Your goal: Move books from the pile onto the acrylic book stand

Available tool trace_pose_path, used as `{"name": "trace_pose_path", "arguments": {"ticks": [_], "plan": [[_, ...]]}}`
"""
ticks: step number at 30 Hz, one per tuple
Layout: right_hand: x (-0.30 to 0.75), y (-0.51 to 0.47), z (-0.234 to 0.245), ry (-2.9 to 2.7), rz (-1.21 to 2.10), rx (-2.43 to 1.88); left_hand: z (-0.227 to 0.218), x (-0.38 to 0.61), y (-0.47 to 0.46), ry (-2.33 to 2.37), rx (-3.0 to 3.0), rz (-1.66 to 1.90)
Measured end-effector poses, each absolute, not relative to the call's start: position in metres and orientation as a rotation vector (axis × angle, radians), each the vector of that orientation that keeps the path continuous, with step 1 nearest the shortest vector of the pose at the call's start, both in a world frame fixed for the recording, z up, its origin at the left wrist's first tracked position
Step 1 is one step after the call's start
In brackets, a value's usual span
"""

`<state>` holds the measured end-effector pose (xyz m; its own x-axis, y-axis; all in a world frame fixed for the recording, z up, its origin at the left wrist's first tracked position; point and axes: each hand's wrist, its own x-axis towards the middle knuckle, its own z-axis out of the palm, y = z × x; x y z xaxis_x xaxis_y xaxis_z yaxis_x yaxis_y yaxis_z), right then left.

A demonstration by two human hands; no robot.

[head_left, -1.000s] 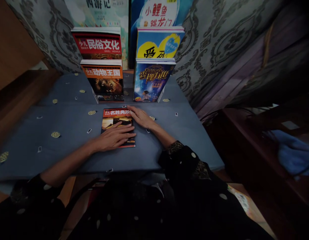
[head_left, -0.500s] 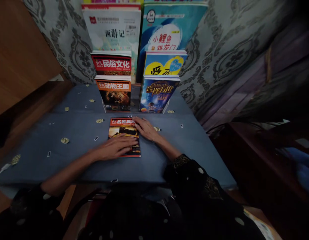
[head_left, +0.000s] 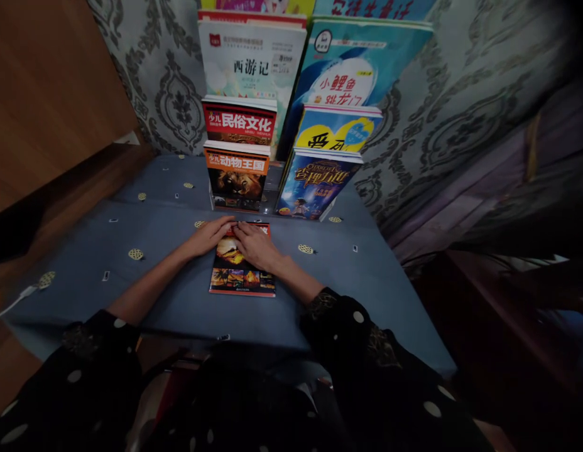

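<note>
A book [head_left: 243, 280] with a dark cover, red edges and small landscape pictures lies flat on the blue tablecloth, its title mostly hidden under my hands. My left hand [head_left: 210, 237] rests at the book's upper left corner, fingers stretched out and nothing held. Across the top of the cover lies my right hand [head_left: 258, 246], flat with fingers extended. The fingertips of both hands come close together near the upper left of the cover; whether they touch I cannot tell.
Behind the book stands a clear tiered rack [head_left: 271, 182] with several books, among them an orange lion book [head_left: 237, 179] and a blue book [head_left: 315, 185]. Patterned wallpaper [head_left: 178, 94] rises behind. A white cable [head_left: 13, 304] lies at the table's left edge.
My left hand has moved up from the lower cover to the book's upper left corner. My right hand has slid left over the cover. The camera view has shifted left.
</note>
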<state>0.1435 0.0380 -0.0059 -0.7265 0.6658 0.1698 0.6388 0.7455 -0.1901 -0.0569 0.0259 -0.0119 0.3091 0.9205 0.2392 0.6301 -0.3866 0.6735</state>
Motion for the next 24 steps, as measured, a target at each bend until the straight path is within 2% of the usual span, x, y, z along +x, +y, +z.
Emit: {"name": "trace_pose_path", "arguments": {"ticks": [14, 24], "plan": [[0.137, -0.024, -0.016, -2.771, 0.342, -0.635, -0.014, -0.054, 0.023, 1.335, 2.118, 0.866], [0.139, -0.088, -0.022, -2.798, 0.308, -0.573, -0.013, -0.051, 0.019, 1.461, 2.277, 0.768]]}}
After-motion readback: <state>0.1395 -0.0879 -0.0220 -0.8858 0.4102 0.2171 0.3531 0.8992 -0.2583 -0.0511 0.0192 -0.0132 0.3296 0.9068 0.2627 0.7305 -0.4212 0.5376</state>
